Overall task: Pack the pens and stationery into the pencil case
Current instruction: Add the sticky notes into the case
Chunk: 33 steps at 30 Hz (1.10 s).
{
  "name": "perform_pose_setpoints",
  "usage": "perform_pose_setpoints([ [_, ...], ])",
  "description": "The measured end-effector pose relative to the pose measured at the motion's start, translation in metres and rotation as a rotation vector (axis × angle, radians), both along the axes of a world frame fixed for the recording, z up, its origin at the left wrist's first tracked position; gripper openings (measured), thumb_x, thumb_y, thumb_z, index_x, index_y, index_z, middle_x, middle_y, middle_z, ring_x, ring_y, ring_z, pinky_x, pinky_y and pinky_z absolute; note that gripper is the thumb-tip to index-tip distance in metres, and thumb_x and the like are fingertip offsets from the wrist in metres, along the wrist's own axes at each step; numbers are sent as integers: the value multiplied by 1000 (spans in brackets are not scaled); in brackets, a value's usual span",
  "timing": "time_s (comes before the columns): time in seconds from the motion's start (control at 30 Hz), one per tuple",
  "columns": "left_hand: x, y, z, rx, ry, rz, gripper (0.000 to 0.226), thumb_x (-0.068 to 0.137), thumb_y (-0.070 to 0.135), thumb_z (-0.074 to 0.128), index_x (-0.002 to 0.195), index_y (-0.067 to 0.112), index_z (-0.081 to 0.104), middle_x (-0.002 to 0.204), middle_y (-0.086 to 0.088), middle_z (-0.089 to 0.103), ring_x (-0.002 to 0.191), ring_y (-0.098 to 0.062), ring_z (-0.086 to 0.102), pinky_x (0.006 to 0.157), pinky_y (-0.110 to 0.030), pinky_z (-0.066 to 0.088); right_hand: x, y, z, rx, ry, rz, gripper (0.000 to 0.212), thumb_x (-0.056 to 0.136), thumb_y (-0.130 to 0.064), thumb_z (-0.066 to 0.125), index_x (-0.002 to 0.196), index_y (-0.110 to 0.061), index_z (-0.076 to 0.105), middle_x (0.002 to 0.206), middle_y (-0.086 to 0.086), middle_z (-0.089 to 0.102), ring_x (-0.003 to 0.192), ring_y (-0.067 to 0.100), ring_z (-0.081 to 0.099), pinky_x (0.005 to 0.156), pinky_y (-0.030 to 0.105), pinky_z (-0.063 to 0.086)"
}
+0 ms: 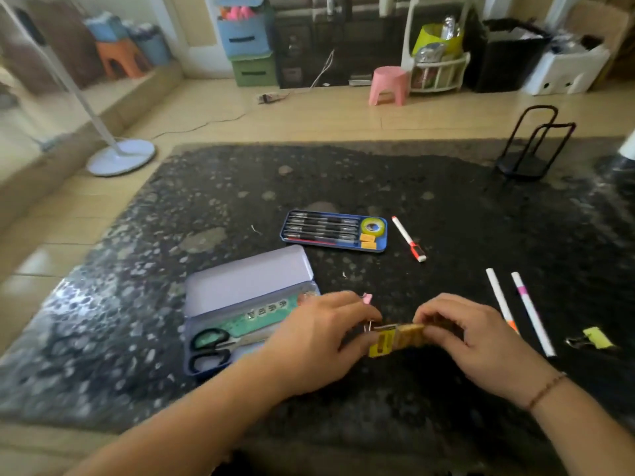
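Two hands, left [319,333] and right [462,333], grip a yellow box [395,340] between them, just beside the open pencil case [240,286] holding scissors [209,347]; three markers [409,239] and a yellow binder clip [596,338] lie on the bench [343,176].

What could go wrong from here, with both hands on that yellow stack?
1. Both the left hand and right hand pinch the yellow stack above the table, beside the open case; a slip could scatter it on the dark top.
2. The scissors and green ruler already fill much of the case, so the stack may not sit flat.
3. The two white pens and the yellow clip lie near the right forearm and could get swept aside.
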State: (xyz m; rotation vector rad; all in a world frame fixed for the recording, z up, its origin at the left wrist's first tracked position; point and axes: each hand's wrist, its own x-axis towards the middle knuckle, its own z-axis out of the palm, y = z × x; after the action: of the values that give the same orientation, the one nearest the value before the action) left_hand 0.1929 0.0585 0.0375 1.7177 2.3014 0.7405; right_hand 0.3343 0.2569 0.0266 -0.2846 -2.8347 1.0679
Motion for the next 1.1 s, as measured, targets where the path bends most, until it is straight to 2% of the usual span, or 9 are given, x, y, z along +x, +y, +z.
perform_pose_setpoints([
  [0.13, -54, -72, -9, -72, 218, 201, 21, 83, 30, 62, 101, 21, 67, 96, 1, 67, 84, -23, 63, 73, -32, 52, -20, -28, -1, 0, 40, -36, 23, 82, -14, 68, 85, -37, 63, 89, -18, 61, 90, 4, 58, 72, 15, 45],
  [0.23, -77, -109, -16, -215, 238, 243, 26, 81, 36, 61, 102, 23, 67, 97, 3, 67, 85, -22, 62, 73, -33, 52, -46, -49, 5, 36, 86, -66, 21, 81, -15, 68, 86, -35, 65, 85, -19, 61, 88, 1, 55, 73, 17, 43],
  [0.37, -86, -122, -22, -363, 227, 210, 33, 80, 48, 58, 108, 32, 64, 103, 10, 65, 94, -16, 59, 82, -35, 48, -90, -78, 7, 166, 75, -24, 14, 83, -22, 64, 91, -34, 66, 82, -17, 58, 81, 2, 50, 71, 23, 41],
  [0.57, -89, -133, -31, -290, 273, 236, 18, 77, 45, 54, 83, 33, 66, 86, 14, 63, 81, -14, 57, 70, -32, 43, -132, -109, -1, 299, -170, 60, 12, 89, -33, 56, 99, -35, 62, 91, -6, 52, 84, 12, 54, 75, 26, 46],
  [0.7, -91, -131, -35, -278, 277, 264, 23, 80, 43, 48, 82, 31, 68, 86, 12, 64, 81, -15, 57, 71, -34, 44, -135, -116, -5, 375, -260, 121, 10, 90, -36, 55, 100, -36, 59, 95, -5, 50, 89, 13, 51, 76, 26, 45],
  [0.8, -90, -129, -35, -283, 255, 253, 26, 85, 43, 47, 91, 31, 68, 93, 13, 64, 87, -13, 55, 78, -33, 43, -136, -119, -11, 358, -211, 118, 8, 89, -35, 55, 94, -35, 61, 95, -5, 52, 93, 15, 51, 82, 31, 46],
  [0.9, -88, -127, -34, -289, 242, 260, 29, 87, 43, 43, 96, 29, 67, 97, 13, 63, 91, -13, 53, 82, -32, 42, -134, -119, -15, 500, -206, 176, 22, 91, -41, 47, 102, -32, 64, 107, -10, 53, 101, 13, 42, 87, 33, 41],
  [1.0, -85, -126, -34, -281, 241, 265, 23, 87, 39, 49, 95, 28, 67, 98, 12, 64, 92, -16, 54, 81, -33, 43, -130, -119, -15, 656, -161, 173, 30, 92, -43, 42, 108, -28, 64, 112, -9, 51, 100, 14, 39, 82, 31, 38],
  [1.1, -83, -125, -35, -273, 237, 269, 26, 85, 40, 49, 105, 30, 64, 101, 10, 63, 92, -17, 55, 81, -35, 45, -125, -123, -14, 603, -77, 175, 33, 92, -41, 38, 107, -27, 63, 105, -7, 59, 94, 14, 48, 79, 33, 40],
])
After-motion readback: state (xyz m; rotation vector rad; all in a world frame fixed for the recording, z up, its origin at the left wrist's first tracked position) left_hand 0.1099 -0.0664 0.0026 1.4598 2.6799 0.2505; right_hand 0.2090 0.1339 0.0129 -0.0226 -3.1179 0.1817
